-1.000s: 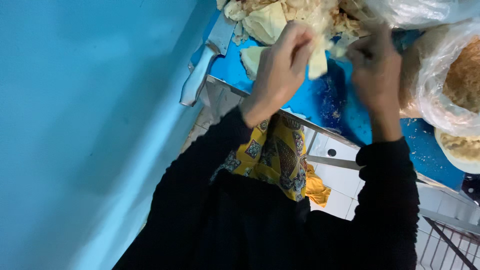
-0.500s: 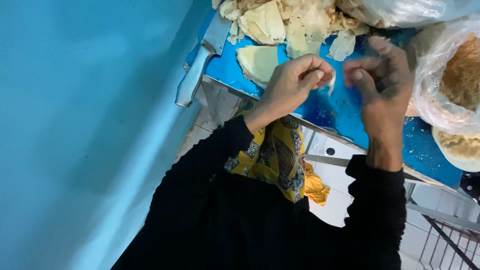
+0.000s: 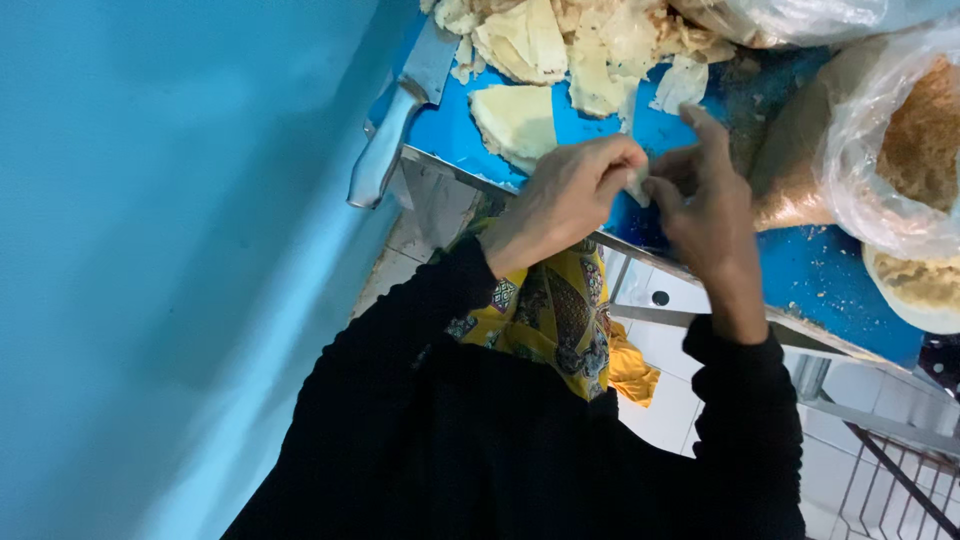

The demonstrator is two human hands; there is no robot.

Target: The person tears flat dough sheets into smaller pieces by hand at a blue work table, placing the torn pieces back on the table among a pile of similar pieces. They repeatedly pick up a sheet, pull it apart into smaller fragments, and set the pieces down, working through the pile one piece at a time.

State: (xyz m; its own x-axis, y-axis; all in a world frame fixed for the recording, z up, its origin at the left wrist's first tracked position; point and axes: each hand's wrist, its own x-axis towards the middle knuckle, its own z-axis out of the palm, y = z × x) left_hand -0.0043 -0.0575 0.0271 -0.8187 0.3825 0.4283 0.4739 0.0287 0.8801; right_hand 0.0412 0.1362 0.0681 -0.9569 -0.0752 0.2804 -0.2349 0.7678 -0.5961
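Observation:
My left hand (image 3: 568,192) and my right hand (image 3: 712,198) meet over the near edge of a blue table top (image 3: 800,270). Both pinch a small pale piece of dough (image 3: 637,186) between their fingertips. Most of the piece is hidden by my fingers. Just beyond my left hand a pale folded dough sheet (image 3: 515,120) lies flat on the blue surface. Behind it is a heap of torn dough sheets (image 3: 590,40). Both my sleeves are black.
A knife with a silver handle (image 3: 395,125) lies at the table's left corner, handle over the edge. Clear plastic bags of brown crumbs (image 3: 905,150) stand at the right, with a pale bowl (image 3: 915,290) below them. A blue wall (image 3: 150,250) fills the left. White floor tiles show under the table.
My hands have come back from the heap of dough sheets toward the near table edge and closed together on a small piece. The folded sheet now lies uncovered.

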